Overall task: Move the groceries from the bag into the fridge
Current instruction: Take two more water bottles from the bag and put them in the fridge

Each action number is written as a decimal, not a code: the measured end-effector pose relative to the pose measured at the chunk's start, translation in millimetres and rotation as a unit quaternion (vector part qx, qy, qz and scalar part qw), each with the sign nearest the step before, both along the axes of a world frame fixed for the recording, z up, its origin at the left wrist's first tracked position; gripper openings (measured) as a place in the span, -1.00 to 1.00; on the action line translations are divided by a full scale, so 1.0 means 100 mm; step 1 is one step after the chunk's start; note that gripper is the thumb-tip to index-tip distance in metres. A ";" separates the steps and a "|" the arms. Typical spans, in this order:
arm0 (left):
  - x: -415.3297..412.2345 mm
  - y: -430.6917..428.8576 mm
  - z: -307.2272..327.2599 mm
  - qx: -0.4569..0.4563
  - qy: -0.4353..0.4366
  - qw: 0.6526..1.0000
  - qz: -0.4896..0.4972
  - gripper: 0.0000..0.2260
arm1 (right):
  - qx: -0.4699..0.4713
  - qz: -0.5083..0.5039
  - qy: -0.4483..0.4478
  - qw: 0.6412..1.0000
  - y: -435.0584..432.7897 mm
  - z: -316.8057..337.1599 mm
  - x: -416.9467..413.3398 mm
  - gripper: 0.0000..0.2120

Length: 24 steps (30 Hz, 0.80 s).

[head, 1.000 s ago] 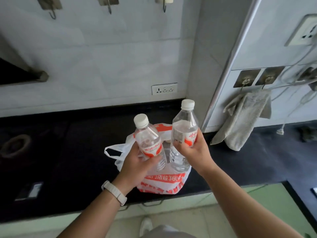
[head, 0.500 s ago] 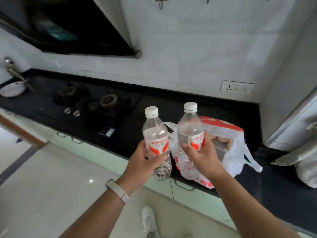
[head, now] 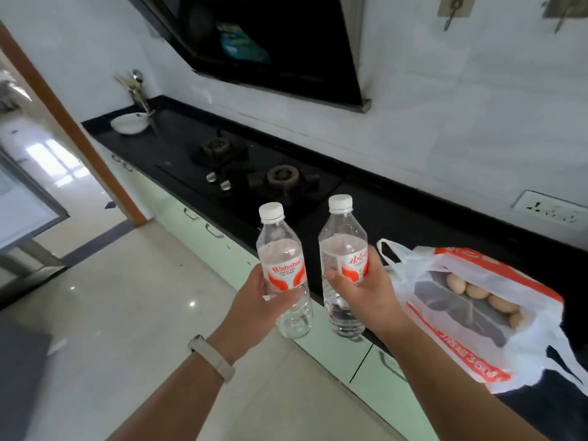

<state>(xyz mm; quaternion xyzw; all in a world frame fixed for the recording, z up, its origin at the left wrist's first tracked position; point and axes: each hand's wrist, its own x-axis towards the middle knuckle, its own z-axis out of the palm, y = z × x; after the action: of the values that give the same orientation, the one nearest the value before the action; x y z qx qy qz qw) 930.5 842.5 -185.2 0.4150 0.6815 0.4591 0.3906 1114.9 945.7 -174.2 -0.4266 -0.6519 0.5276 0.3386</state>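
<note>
My left hand (head: 254, 300) grips a clear water bottle (head: 281, 249) with a white cap and red label, held upright over the floor. My right hand (head: 366, 294) grips a second, matching water bottle (head: 342, 246), upright beside the first. The white and orange plastic grocery bag (head: 525, 354) lies on the black counter to the right of my hands. Its mouth is open, and several eggs (head: 477, 292) and a dark tray show inside. No fridge can be made out with certainty.
A black counter (head: 397, 218) carries a two-burner gas hob (head: 254, 173) under a dark range hood (head: 270, 43). A white bowl (head: 129, 124) and a utensil holder stand at its far left end. Pale green cabinets run below. An orange-framed doorway (head: 79, 135) opens at left onto a shiny tiled floor.
The view has swung left, away from the bag and toward the hob and doorway. Both bottles have moved left off the counter, still held upright.
</note>
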 end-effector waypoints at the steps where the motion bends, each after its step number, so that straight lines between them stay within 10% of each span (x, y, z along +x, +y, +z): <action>1: -0.15 -0.06 0.00 0.002 0.005 1.000 0.009 -0.41 | -0.005 0.005 0.000 1.000 -0.04 0.02 -0.17 -0.60; 24: -3.46 -2.04 -0.22 0.026 -0.083 0.955 0.282 -0.50 | 0.055 0.221 -0.063 0.972 -1.44 0.17 -4.15 -0.52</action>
<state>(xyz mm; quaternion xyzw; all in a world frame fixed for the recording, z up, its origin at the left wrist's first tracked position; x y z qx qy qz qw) 584.7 638.3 -207.0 0.1760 0.7239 0.6008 0.2899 700.2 801.6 -157.2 -0.2850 -0.7779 0.5252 0.1944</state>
